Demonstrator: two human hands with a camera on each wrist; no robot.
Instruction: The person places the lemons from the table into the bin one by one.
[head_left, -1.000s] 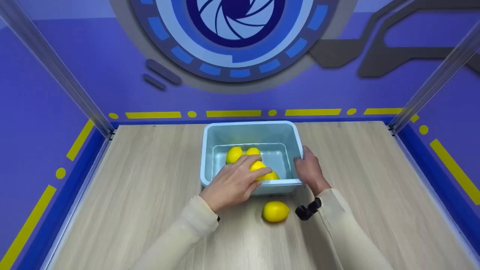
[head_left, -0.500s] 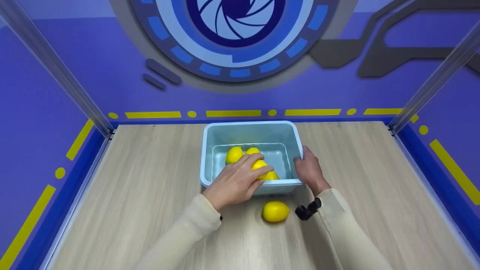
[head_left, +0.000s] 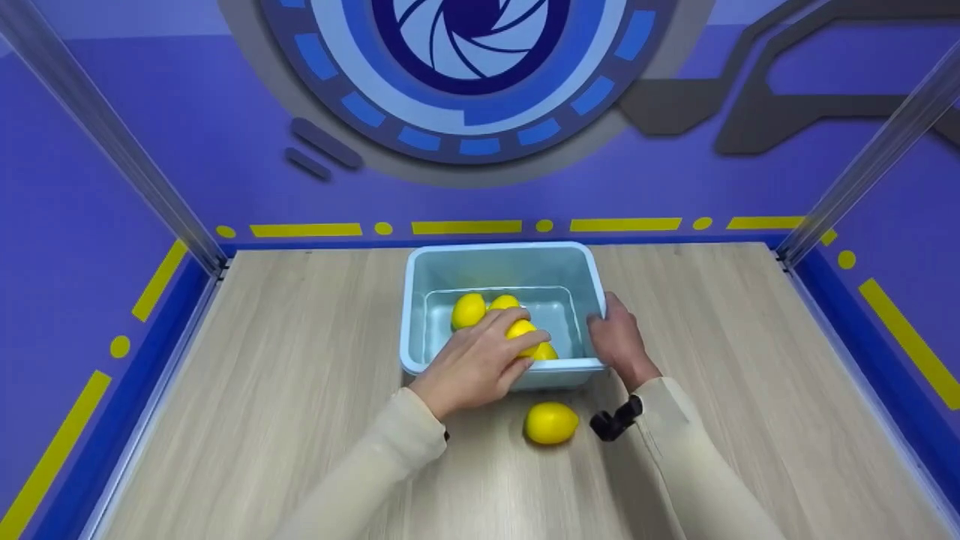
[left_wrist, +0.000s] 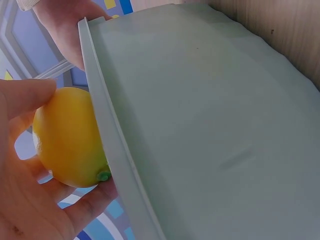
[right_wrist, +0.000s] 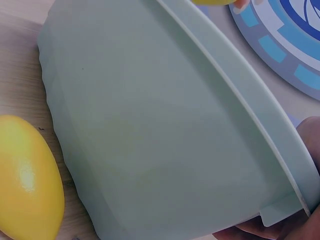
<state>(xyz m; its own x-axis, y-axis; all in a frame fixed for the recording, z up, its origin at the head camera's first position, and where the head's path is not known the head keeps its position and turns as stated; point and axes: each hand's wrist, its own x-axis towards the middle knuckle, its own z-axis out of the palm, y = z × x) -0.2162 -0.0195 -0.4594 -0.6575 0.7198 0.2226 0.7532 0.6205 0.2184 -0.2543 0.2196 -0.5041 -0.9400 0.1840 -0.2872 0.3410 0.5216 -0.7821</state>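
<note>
A light blue plastic bin [head_left: 504, 252] stands at the back middle of the table. My left hand [head_left: 480, 364] reaches over its front rim and holds a yellow lemon [head_left: 523, 334] between thumb and fingers. In the left wrist view that lemon [left_wrist: 70, 137] shows a green stem end beside the rim. Inside the bin lie a lemon [head_left: 469, 310] at the left, another [head_left: 504, 301] behind my fingers, and one [head_left: 547, 351] partly hidden by the front rim. My right hand [head_left: 621, 341] grips the bin's right rim, its fingers partly hidden.
One more lemon [head_left: 551, 423] lies on the wooden table [head_left: 315, 330] just in front of the bin, also large in the right wrist view. Blue printed panels [head_left: 480, 199] close off the back and both sides. A black wrist device [head_left: 616, 418] sits by the right sleeve.
My left hand has shifted slightly to the right with the lemon in its grip. The right hand, the bin and the lemon on the table have stayed put.
</note>
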